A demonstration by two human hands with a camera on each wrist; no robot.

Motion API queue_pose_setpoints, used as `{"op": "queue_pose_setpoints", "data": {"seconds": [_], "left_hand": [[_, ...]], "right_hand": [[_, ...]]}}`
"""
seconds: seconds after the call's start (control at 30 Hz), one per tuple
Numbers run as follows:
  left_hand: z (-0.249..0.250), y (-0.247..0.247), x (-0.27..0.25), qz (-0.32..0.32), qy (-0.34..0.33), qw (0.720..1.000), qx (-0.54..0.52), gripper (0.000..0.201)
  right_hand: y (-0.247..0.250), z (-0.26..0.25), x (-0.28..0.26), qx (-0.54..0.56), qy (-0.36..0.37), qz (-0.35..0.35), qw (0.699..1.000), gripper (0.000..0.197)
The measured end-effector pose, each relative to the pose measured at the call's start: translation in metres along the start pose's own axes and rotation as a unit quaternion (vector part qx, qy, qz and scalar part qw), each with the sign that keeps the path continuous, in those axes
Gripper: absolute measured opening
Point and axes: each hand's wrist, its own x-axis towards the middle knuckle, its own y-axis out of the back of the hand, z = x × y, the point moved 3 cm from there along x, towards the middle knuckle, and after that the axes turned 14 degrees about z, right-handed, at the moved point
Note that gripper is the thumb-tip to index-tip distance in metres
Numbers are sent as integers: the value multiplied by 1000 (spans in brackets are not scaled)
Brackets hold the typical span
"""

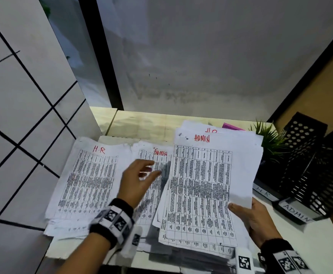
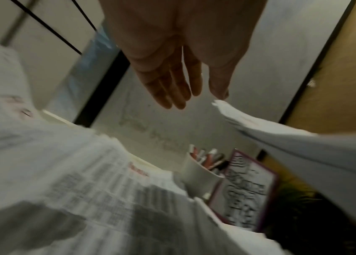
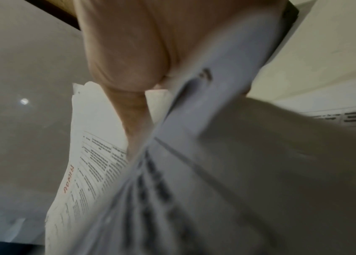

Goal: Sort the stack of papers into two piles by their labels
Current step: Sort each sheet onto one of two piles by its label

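An H.R pile lies at the left of the desk, with an ADMIN pile beside it in the middle. My right hand grips the lower right corner of the stack of papers, whose top sheet reads ADMIN in red; the stack is lifted and tilted over the desk. My left hand hovers open and empty above the ADMIN pile, its straight fingers pointing toward the stack's left edge. In the left wrist view the left hand nears the held stack. The right wrist view is filled with blurred stack paper.
Black mesh trays labelled H.R and ADMIN stand at the right, next to a small green plant. A cup of pens and a purple-framed card stand behind the stack. A tiled wall closes the left side.
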Motion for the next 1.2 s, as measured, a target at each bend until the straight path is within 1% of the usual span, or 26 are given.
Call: {"op": "queue_pose_setpoints", "data": {"seconds": [0.03, 0.07, 0.1, 0.13, 0.17, 0.23, 0.27, 0.33, 0.4, 0.47, 0.5, 0.53, 0.63, 0.67, 0.7, 0.77, 0.8, 0.87, 0.9, 0.97, 1.0, 1.03, 1.07, 1.1, 1.13, 1.2], "left_hand": [[7, -11, -6, 0, 38, 999, -38, 27], [12, -20, -11, 9, 78, 994, -76, 26], [15, -29, -14, 23, 117, 986, -113, 25], [16, -35, -16, 38, 148, 978, -143, 24], [15, -40, -17, 52, 165, 972, -159, 24], [14, -46, -16, 66, 165, 971, -159, 23], [13, -48, -16, 69, 161, 972, -154, 23], [10, -50, -16, 74, 152, 976, -140, 22], [10, -49, -18, 80, 125, 980, -131, 27], [11, -47, -21, 75, 77, 987, -124, 34], [12, -47, -24, 72, 46, 989, -117, 35], [12, -45, -26, 73, 12, 991, -113, 34], [13, -39, -33, 106, -99, 982, -123, 30], [13, -37, -35, 116, -127, 977, -128, 31], [12, -37, -37, 124, -145, 973, -133, 32], [10, -36, -39, 131, -153, 968, -150, 32], [11, -36, -40, 129, -145, 968, -159, 32], [14, -37, -45, 111, -113, 971, -178, 34], [15, -38, -47, 94, -97, 973, -187, 35], [19, -39, -52, 58, -84, 977, -188, 33], [22, -40, -54, 41, -78, 980, -180, 28], [23, -41, -54, 28, -65, 983, -168, 21], [25, -42, -54, 17, -46, 985, -164, 11], [27, -42, -54, 10, -26, 985, -168, 12], [26, -42, -54, 8, -6, 984, -179, 24], [27, -43, -53, 12, 39, 979, -200, 46]], "right_hand": [[0, 0, 1, -4, 6, -2, 1000, 76], [0, 0, 1, -3, 8, -3, 1000, 77], [0, -1, 1, 0, 9, -4, 1000, 74], [0, -2, 1, 4, 10, -5, 1000, 73], [1, -2, 2, 7, 14, -6, 1000, 77], [1, -3, 3, 3, 21, -3, 1000, 95], [1, -4, 3, -2, 22, 1, 1000, 100], [0, -4, 2, -7, 24, 0, 1000, 103], [-3, -5, 0, -12, 25, -11, 1000, 100], [-5, -5, 0, -12, 22, -21, 999, 85], [-6, -6, 0, -8, 16, -25, 1000, 77], [-6, -6, 0, -6, 14, -25, 1000, 75], [-6, -7, -1, -6, 18, -24, 1000, 87], [-7, -8, -2, -6, 20, -26, 999, 86], [-7, -8, -1, -5, 21, -29, 999, 80], [-8, -10, -2, -2, 15, -28, 999, 68], [-8, -10, -2, -3, 15, -29, 999, 66], [-8, -8, 0, -6, 19, -24, 999, 71], [-7, -7, 1, -8, 23, -22, 999, 75], [-6, -6, 3, -5, 23, -18, 1000, 71], [-6, -6, 2, -5, 22, -19, 1000, 70], [-6, -6, 2, -5, 25, -21, 999, 74], [-6, -6, 1, -9, 29, -24, 999, 82], [-6, -5, 2, -16, 30, -24, 999, 90], [-6, -5, 2, -18, 29, -22, 999, 91], [-6, -5, 2, -15, 25, -23, 999, 81]]}}
